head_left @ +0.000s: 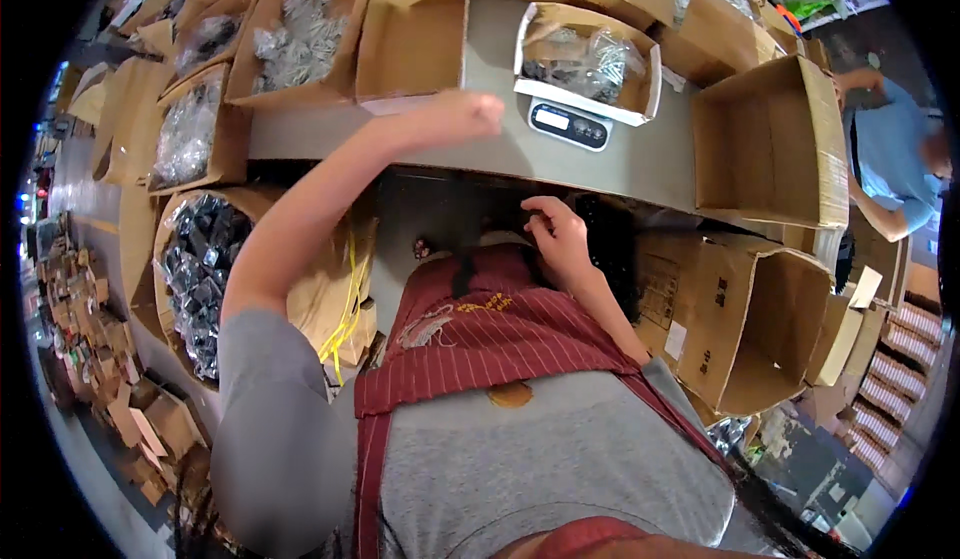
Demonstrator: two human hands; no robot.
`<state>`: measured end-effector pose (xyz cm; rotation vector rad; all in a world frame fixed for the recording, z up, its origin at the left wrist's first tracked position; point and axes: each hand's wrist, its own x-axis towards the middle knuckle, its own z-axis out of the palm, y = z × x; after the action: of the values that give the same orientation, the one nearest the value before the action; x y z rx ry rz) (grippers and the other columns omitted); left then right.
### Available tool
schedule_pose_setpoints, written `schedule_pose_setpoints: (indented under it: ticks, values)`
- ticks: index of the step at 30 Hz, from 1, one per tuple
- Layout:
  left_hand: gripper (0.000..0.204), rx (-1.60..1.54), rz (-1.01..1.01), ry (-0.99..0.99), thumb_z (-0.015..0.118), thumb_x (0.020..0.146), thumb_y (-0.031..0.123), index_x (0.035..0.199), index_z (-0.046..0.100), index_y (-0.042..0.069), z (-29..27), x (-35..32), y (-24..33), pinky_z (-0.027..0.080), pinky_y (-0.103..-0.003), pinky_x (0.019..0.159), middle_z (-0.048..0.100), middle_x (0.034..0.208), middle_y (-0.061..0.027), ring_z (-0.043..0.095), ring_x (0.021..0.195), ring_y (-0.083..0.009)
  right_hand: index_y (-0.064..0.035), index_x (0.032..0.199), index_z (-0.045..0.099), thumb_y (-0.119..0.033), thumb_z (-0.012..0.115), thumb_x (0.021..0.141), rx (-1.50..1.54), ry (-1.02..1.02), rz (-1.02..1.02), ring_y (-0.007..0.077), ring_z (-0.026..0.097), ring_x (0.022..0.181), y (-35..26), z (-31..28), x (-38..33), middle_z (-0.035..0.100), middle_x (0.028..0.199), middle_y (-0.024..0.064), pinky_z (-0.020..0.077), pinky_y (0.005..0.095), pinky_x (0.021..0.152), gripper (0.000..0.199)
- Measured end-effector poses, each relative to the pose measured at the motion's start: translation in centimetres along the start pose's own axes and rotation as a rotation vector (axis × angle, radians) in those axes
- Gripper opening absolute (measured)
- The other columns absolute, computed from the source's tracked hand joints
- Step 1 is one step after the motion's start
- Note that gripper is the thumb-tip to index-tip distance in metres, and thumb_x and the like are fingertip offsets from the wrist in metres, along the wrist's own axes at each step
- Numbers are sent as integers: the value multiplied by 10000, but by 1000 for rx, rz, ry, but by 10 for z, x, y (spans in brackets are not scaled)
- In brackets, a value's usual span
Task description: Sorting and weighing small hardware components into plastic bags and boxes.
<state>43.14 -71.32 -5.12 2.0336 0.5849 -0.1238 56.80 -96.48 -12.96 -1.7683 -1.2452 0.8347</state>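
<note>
While the left hand [470, 114] is raised over the grey table [600, 164] with fingers curled into a closed fist, whether it holds anything cannot be told. The right hand [558, 234] rests half closed against the striped red apron [500, 324] at the table edge. Just beyond the fist, a white tray of bagged metal parts [588, 62] sits on a small digital scale [570, 125], beside an empty open carton [412, 37].

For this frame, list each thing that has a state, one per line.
left hand: closed fist, raised over the bench
right hand: at apron top, fingers curled
scale: white tray of bagged parts on it
big carton: open, empty
left cartons: open, holding bagged parts
</note>
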Motion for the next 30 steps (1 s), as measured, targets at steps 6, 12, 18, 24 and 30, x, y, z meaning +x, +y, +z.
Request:
schedule_pose_setpoints:
  ticks: [6, 12, 18, 24, 30]
  values:
    - [451, -2, -309, -82, 585, 908, 263, 1271, 526, 1, 34, -120, -47, 436, -354, 986, 599, 1244, -151, 574, 1141, -254, -49, 994, 648, -30, 549, 876, 78, -161, 12, 212, 689, 741, -3, 33, 10, 668, 938, 111, 524, 296, 683, 155]
    - [471, -198, -431, 124, 564, 916, 305, 1274, 527, 1, 48, -278, -68, 441, -356, 986, 599, 1243, -152, 573, 1147, -263, -20, 1006, 646, 7, 527, 877, 73, -426, -96, 202, 685, 794, -44, 100, 24, 676, 945, 115, 529, 285, 710, 178]
    - [397, -680, -342, 358, 542, 959, 262, 1265, 548, 9, 43, -454, -84, 466, -309, 912, 630, 1156, -81, 588, 1039, -145, 8, 952, 647, 45, 521, 864, 99, -613, -304, 160, 676, 739, -129, 222, 20, 671, 895, 99, 516, 266, 694, 158]
    - [355, -855, -296, 808, 560, 937, 215, 1226, 578, 9, 16, -644, -149, 458, -296, 914, 651, 1131, -76, 605, 1033, -160, 6, 917, 647, 87, 535, 856, 217, -623, -580, 134, 649, 723, -267, 370, 2, 657, 850, 82, 499, 245, 679, 151]
    - [300, -1153, -335, 1359, 538, 928, 166, 1196, 573, 37, -17, -803, -267, 471, -289, 870, 646, 1086, -46, 612, 996, -155, -119, 1417, 375, -293, 490, 930, -1322, -1083, -436, 426, 228, 1379, -237, 498, -16, 295, 1472, 191, 249, 780, 948, 530]
